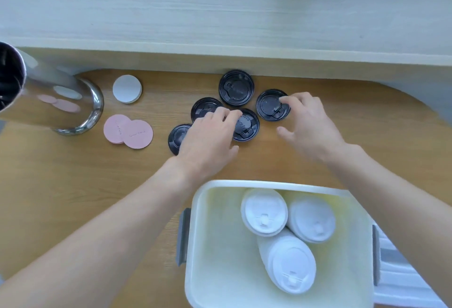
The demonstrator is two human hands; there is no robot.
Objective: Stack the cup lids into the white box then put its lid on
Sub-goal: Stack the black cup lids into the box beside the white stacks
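Several black cup lids lie flat in a cluster on the wooden table; the farthest black lid [236,87] sits free of both hands. My left hand [210,139] lies spread over the cluster, its fingertips resting on the middle lid [247,128] and hiding parts of two others [203,106] [175,137]. My right hand [309,124] touches the rim of the rightmost black lid [268,105] with its fingertips, thumb held apart. The white box [203,209] stands open near me and holds three stacks of white cup lids [264,212].
A shiny metal jug [61,107] lies at the left. A white paper disc [127,88] and pink discs [132,132] are beside it. A raised pale shelf edge [244,57] runs behind the lids. A white ribbed panel [403,273] lies right of the box.
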